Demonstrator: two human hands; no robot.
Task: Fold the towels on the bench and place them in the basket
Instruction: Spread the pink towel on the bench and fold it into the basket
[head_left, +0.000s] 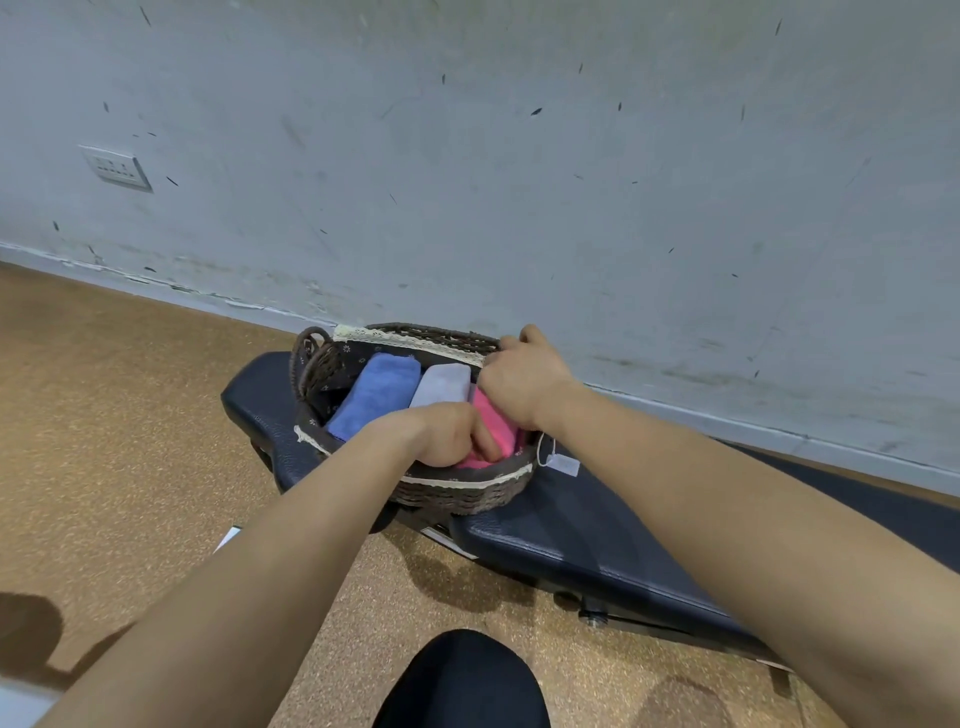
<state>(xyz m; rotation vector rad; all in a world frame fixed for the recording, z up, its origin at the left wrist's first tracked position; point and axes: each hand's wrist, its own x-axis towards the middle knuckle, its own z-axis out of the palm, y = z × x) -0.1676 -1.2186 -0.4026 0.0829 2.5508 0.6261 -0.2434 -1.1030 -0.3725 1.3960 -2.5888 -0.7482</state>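
Observation:
A brown woven basket (467, 499) with lace trim stands on the left end of a black padded bench (597, 525). Inside lie a folded blue towel (376, 395), a folded pale lilac towel (444, 384) and a pink towel (496, 423) at the right side. My left hand (447, 434) is down in the basket, fingers closed on the near end of the pink towel. My right hand (522, 379) is curled over the far end of the pink towel at the basket's right rim. The hands hide most of the pink towel.
A grey scuffed wall runs right behind the bench, with a socket plate (117, 166) at the left. Cork-coloured floor (130, 415) lies left and in front. A white tag (563, 462) hangs from the basket. My dark-clad knee (462, 680) shows at the bottom.

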